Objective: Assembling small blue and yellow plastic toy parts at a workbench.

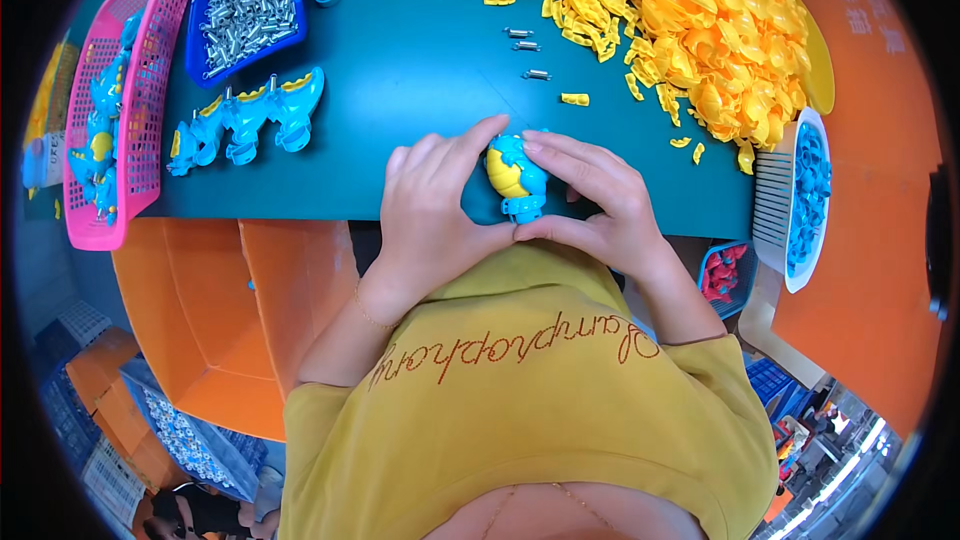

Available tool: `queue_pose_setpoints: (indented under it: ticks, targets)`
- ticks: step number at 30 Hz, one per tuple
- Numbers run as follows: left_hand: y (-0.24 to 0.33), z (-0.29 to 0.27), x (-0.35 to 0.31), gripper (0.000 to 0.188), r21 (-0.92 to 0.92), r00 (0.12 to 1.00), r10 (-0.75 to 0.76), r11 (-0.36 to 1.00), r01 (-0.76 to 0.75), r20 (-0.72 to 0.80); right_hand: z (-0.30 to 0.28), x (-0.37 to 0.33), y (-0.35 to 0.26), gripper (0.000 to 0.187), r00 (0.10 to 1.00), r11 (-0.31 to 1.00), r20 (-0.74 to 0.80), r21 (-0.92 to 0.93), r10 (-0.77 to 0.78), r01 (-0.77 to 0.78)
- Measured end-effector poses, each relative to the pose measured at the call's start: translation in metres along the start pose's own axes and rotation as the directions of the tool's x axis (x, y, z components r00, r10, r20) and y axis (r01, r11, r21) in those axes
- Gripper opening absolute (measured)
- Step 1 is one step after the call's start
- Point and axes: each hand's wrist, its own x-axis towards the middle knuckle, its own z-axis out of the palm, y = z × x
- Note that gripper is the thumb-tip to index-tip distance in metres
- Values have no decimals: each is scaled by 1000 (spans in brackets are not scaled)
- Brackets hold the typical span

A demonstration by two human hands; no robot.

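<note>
Near the table's front edge, both my hands hold a rounded blue-and-yellow plastic toy part (517, 175). My left hand (430, 200) curves round its left side, with the index fingertip by the top and the thumb at the base. From the other side my right hand (600, 195) grips it, fingers over the top and thumb under the blue lower end. Beyond the toy part lie a small yellow clip-like piece (575, 99) and several small metal springs (537, 75). To the left, several blue shells (243, 125) with yellow inserts and metal pins stand in a row.
A blue tray (302, 0) of springs and a pink basket (125, 140) of blue-yellow parts stand at left. Yellow shells (690, 20) are heaped far right, near a white basket (775, 190) of blue pieces. Below the table edge sits an orange box (200, 310).
</note>
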Motion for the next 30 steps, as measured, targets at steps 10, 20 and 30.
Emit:
queue_pose_setpoints:
  ticks: [10, 20, 30]
  targets:
    - [-2, 1, -1, 86, -21, 999, -6, 1000, 5, -44, -13, 9, -13, 79, 986, 975, 156, -201, -67, 98]
    - [-5, -5, -2, 93, -163, 994, 99, 981, -106, -54, 25, -11, -7, 72, 966, 999, -258, -48, -28, 17]
    - [5, -9, -16, 65, -895, 943, -203, 312, 319, 265, -8, -7, -2, 73, 1000, 978, 30, 209, 0, -7]
